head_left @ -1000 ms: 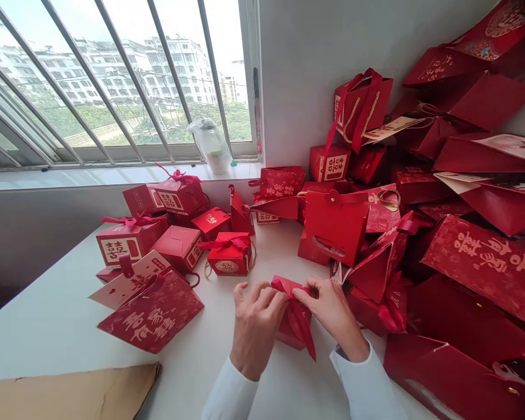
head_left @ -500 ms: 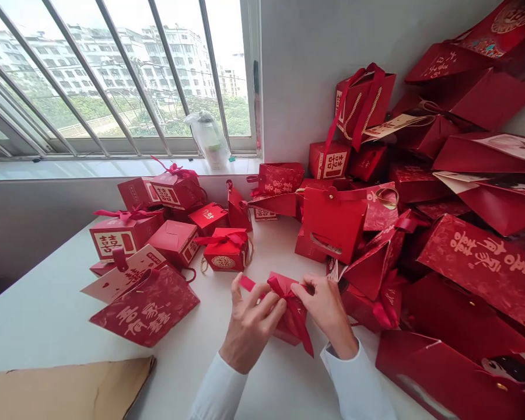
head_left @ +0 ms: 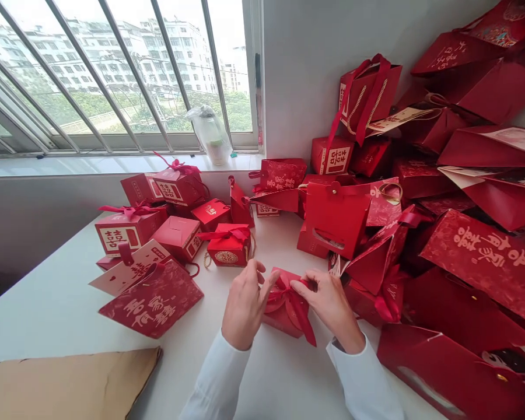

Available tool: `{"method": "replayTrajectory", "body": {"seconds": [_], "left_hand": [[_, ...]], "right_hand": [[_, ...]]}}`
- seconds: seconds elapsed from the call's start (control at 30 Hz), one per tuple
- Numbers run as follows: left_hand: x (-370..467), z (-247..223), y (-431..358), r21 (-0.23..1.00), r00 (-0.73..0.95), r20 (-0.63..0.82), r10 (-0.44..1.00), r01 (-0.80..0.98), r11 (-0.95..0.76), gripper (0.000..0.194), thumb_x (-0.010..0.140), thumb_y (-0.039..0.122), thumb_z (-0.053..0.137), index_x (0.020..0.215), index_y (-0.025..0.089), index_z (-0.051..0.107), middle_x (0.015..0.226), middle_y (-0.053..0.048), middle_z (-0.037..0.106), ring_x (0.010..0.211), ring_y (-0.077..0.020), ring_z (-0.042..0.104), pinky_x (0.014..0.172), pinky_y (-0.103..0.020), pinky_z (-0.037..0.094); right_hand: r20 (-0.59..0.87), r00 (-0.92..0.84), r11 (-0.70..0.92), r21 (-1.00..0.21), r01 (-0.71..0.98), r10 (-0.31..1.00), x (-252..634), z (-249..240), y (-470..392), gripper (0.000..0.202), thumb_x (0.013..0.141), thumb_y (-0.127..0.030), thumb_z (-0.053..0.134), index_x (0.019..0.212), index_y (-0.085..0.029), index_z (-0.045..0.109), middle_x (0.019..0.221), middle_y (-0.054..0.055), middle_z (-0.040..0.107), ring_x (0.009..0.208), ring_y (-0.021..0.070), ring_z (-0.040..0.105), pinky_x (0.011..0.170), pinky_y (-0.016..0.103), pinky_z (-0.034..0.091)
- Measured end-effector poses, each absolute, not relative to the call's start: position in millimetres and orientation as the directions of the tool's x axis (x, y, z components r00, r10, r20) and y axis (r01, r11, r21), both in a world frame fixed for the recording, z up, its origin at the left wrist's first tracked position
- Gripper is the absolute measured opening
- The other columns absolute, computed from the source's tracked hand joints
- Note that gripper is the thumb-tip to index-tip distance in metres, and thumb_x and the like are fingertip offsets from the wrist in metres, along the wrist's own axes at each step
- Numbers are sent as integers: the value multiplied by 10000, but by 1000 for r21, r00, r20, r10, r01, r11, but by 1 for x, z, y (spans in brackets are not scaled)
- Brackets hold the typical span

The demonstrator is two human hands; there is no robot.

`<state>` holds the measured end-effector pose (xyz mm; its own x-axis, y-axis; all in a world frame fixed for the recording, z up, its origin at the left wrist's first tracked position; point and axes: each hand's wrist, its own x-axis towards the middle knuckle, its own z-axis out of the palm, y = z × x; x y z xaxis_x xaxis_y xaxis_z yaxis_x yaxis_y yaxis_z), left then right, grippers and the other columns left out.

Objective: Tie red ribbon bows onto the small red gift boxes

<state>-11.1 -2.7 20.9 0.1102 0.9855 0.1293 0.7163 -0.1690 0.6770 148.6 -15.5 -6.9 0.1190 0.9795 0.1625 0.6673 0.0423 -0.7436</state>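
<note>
A small red gift box [head_left: 284,326] sits on the table in front of me, with a red satin ribbon [head_left: 304,321] knotted across its top. One ribbon tail hangs down over the box's near right side. My right hand [head_left: 335,309] pinches the ribbon between thumb and fingers at the right of the knot. On the other side, my left hand [head_left: 244,306] has its fingers curled and its thumb against the ribbon; the back of the hand hides the left ribbon end.
Finished-looking red boxes [head_left: 227,245] and bags [head_left: 153,300] stand at the left and back. A large heap of red gift bags [head_left: 481,262] fills the right. Cardboard [head_left: 70,385] lies front left on the white table [head_left: 39,315]. A plastic-wrapped cup [head_left: 212,137] stands on the windowsill.
My left hand has turned and its fingers have lifted off the knot, drawing left and upward. My right hand still pinches the ribbon. The view has shifted slightly.
</note>
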Motion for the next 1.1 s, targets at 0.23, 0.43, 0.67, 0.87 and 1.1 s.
{"method": "replayTrajectory", "body": {"seconds": [0.23,0.43,0.67,0.87,1.1], "left_hand": [[3,10,7,508,154,159,975,834,-214,287,880,358,421,638,204,418,656,11,529,594,-142,532,578,-241,376],[16,-3,7,644,132,262,956,714,-274,249,931,315,321,723,214,412,675,27,541,601,-129,518,589,-226,371],[16,-14,6,454,149,296,944,847,-276,217,959,296,272,826,220,426,578,41,563,512,-148,562,532,-241,299],[13,-15,2,336,138,286,948,913,-234,189,955,279,309,814,216,418,560,31,591,492,-154,564,485,-238,257],[14,-13,-2,301,100,268,958,936,-182,183,944,251,328,786,212,412,556,28,578,485,-147,551,472,-236,221]], "right_hand": [[159,111,48,-755,653,981,149,-8,-17,344,784,-335,551,528,-191,372,533,-57,409,526,98,391,527,221,284],[221,122,90,-752,653,968,148,-13,-19,300,780,-284,540,530,-188,405,544,-53,419,521,96,386,535,231,287],[247,186,84,-785,614,951,143,-15,-23,292,782,-267,536,523,-189,426,522,-57,407,513,97,376,518,223,297],[174,237,12,-828,561,956,140,-13,-24,305,793,-311,535,527,-188,452,524,-54,445,529,102,406,542,218,316],[181,277,-17,-810,587,944,138,-13,-20,328,806,-328,488,521,-195,398,523,-54,398,524,104,376,536,220,314]]}}
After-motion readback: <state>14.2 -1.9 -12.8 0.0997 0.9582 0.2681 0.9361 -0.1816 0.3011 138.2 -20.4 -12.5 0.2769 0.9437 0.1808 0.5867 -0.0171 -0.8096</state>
